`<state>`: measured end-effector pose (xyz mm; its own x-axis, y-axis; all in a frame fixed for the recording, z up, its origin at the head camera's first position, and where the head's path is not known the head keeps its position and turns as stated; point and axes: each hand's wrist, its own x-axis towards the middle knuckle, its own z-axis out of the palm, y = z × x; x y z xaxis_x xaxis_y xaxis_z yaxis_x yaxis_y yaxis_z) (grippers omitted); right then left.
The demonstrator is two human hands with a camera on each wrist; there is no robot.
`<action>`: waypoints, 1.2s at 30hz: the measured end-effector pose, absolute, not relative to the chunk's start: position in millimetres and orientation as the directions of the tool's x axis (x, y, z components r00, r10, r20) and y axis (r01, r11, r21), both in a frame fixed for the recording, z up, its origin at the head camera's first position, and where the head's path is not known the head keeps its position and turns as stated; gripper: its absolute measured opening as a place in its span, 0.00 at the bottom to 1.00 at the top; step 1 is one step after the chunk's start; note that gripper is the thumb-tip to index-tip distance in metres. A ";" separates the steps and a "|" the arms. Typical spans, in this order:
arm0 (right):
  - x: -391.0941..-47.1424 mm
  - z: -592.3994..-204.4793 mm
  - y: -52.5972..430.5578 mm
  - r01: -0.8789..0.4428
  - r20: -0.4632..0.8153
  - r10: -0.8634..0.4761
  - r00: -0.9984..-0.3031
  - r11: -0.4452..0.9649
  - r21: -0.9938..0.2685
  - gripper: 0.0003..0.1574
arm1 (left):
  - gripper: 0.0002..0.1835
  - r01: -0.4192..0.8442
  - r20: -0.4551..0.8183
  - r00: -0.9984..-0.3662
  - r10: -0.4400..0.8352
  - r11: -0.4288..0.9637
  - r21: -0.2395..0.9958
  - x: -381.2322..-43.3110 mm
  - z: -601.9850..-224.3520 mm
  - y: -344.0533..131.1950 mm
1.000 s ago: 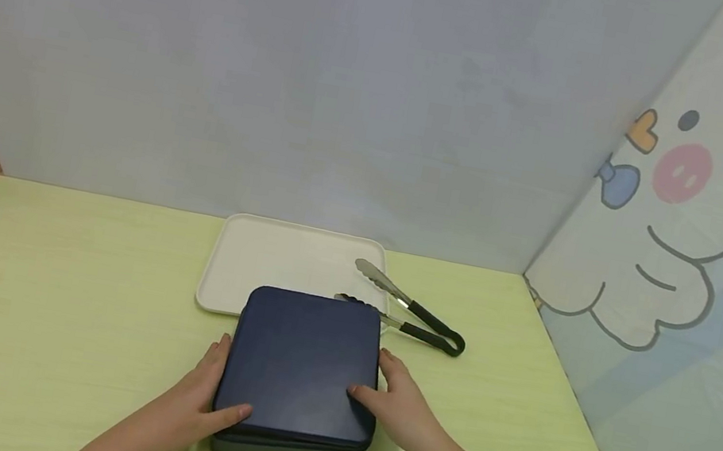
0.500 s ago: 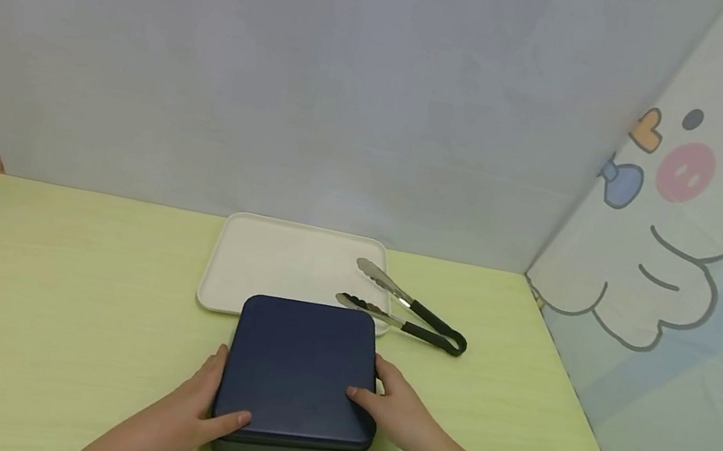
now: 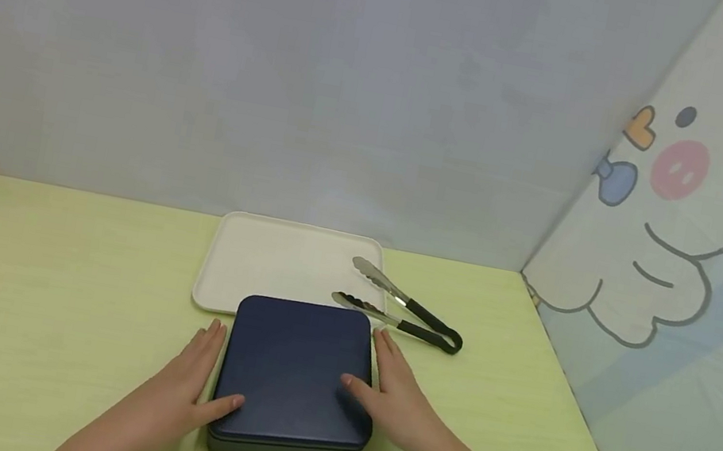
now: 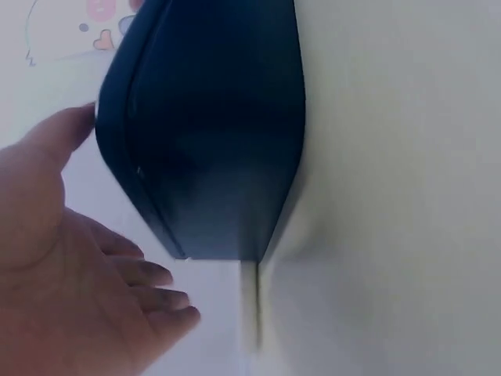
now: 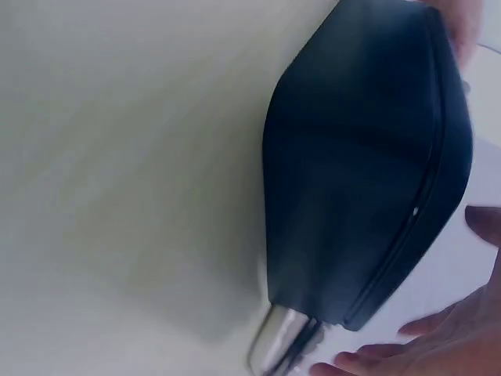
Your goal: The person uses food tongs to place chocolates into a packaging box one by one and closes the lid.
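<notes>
A dark navy square box point(image 3: 299, 376) with rounded corners sits on the table near its front, its lid lying flat and level on top. My left hand point(image 3: 180, 387) is at the box's left side, thumb over the lid's edge and fingers straight, apart from the wall. On the other side my right hand point(image 3: 402, 406) reaches along the right wall, its thumb at the lid. In the left wrist view the spread fingers point(image 4: 149, 298) show a gap from the box point(image 4: 219, 141). The right wrist view has the seam under the lid running all along the box point(image 5: 352, 149).
Behind the box lies a white rectangular tray point(image 3: 254, 255), its front edge partly hidden. Tongs point(image 3: 424, 325) with black handles lie across the tray's right side, spread apart. A grey wall point(image 3: 285, 83) rises behind the pale green table point(image 3: 70, 271).
The lid has come down and toward me, so its back edge sits lower and the seam is even. Both hands have loosened, fingers straightening away from the box sides.
</notes>
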<state>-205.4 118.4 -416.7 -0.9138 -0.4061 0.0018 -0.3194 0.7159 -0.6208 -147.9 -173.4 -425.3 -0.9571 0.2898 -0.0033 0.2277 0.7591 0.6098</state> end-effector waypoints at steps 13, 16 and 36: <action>-238.5 -429.1 113.7 -0.823 0.035 -0.823 -0.567 0.565 -0.061 0.57 | 0.55 0.546 0.022 -0.832 0.554 0.812 0.206 -192.3 -422.4 -168.9; -244.0 -430.8 114.1 -0.834 0.043 -0.833 -0.552 0.550 -0.038 0.60 | 0.57 0.554 0.032 -0.829 0.558 0.813 0.178 -195.8 -424.3 -169.5; -247.1 -437.8 116.0 -0.825 0.017 -0.825 -0.565 0.565 0.022 0.70 | 0.69 0.578 0.021 -0.811 0.585 0.795 0.183 -196.5 -426.2 -165.1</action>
<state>-247.1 116.0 -437.8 -0.5646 -0.8252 0.0174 -0.8249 0.5649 0.0218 -196.5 -165.1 -426.2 -0.8109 0.5848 0.0205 0.5781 0.7952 0.1828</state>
